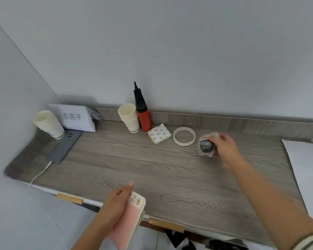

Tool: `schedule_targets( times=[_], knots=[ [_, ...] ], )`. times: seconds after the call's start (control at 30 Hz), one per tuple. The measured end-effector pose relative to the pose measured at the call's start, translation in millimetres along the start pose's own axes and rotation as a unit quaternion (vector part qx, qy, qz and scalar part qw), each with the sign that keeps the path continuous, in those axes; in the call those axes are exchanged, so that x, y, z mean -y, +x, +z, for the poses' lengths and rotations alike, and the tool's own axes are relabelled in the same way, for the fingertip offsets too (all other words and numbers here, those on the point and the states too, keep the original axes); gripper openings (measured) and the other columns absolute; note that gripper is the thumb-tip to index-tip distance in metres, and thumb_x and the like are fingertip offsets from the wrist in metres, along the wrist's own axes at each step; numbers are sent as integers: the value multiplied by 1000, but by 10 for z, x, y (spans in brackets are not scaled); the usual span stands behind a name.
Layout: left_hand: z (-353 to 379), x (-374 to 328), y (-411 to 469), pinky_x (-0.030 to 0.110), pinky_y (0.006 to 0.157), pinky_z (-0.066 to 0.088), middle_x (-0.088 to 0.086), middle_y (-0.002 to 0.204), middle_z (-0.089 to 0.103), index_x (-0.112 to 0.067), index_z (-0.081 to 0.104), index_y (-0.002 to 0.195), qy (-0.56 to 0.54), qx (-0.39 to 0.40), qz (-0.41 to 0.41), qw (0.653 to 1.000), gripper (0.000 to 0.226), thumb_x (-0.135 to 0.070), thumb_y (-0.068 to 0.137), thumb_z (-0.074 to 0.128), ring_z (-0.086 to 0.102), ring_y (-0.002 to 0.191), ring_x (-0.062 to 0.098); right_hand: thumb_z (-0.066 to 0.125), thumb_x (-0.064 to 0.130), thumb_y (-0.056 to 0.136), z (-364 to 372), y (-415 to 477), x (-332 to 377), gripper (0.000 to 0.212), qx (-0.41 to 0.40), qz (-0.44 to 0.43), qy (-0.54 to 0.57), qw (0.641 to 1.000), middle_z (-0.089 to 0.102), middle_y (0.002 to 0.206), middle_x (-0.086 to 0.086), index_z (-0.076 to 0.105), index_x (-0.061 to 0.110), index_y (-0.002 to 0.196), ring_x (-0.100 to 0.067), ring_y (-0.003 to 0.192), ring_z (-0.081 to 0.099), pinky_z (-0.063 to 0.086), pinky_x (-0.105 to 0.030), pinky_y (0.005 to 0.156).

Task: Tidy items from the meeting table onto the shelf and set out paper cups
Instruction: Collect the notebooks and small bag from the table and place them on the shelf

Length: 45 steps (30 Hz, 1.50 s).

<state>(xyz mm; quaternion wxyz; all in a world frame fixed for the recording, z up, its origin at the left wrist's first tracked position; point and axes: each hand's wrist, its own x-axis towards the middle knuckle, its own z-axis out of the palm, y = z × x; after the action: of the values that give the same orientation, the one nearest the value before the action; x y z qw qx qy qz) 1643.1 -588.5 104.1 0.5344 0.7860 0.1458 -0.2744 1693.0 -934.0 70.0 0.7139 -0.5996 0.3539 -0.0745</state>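
Surface: a grey wood-grain shelf (134, 165) set into a corner of pale walls, with a low lip along the back.
Back left, about 10 o'clock: a stack of paper cups (48, 123) leaning to the left, mouth up, beside a pile of folded name cards (74, 118) propped against the lip.
Phone: a grey phone (64, 145) lies flat in front of the cards, long axis running from 1 o'clock to 7 o'clock, a white cable (39, 173) leaving its near end.
Back centre, 12 o'clock: a second cup stack (129, 117) stands nearly upright, touching a red and black hand pump (142, 110) whose nozzle points up.
Middle: a square pad of patterned stickers (159, 133) lies flat and turned diamond-wise; just beside it at 3 o'clock lies a ring of pale tape (184, 136).
Right edge: a white sheet (307, 168) lies on the shelf.
Right hand: the right hand (224, 147) grips a crumpled clear-wrapped dark bundle (207, 145) at about 2 o'clock, right of the tape ring; whether it touches the shelf is hard to tell.
Left hand: the left hand (117, 204) clasps a pink-edged booklet (132, 213) at the near edge, 6 o'clock, long axis pointing away toward 1 o'clock.
Front rail: two wooden handles (70, 198) show below the near edge.
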Motion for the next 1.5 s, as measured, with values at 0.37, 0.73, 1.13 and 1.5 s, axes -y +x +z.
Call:
schedule_targets(
  times=[0.37, 0.73, 1.13, 1.5],
  knots=[
    [-134, -490, 894, 49, 72, 53, 31, 83, 70, -5, 62, 80, 28, 39, 10, 999, 50, -53, 92, 54, 69, 74, 46, 68, 44, 83, 182, 398, -19, 40, -214, -272, -483, 804, 54, 120, -12, 68, 18, 114, -32, 113, 47, 48, -42, 81],
    [-422, -849, 1529, 28, 59, 57, 12, 64, 73, 2, 63, 81, -10, 85, -5, 996, 52, -48, 92, 53, 69, 57, 24, 46, 67, 83, 1821, 273, -140, 68, 63, -243, -711, 657, 50, 137, -9, 45, 26, 136, -29, 125, 44, 33, -46, 99],
    [-109, -1294, 1917, 42, 76, 56, 15, 107, 69, -9, 57, 111, -86, 147, -24, 985, 39, 11, 85, 37, 65, 90, 30, 54, 43, 94, 1552, -163, 48, 40, 92, -114, -330, 933, 70, 109, 4, 58, 22, 128, -10, 102, 65, 53, -28, 83],
    [242, -1188, 1914, 25, 97, 42, 13, 139, 51, -4, 37, 144, -28, 40, 77, 996, 61, 1, 88, 58, 51, 120, 18, 67, 18, 88, 1721, 190, -81, 40, -20, -71, -261, 963, 70, 106, -11, 56, 12, 127, -26, 93, 70, 61, -44, 72]
  ],
)
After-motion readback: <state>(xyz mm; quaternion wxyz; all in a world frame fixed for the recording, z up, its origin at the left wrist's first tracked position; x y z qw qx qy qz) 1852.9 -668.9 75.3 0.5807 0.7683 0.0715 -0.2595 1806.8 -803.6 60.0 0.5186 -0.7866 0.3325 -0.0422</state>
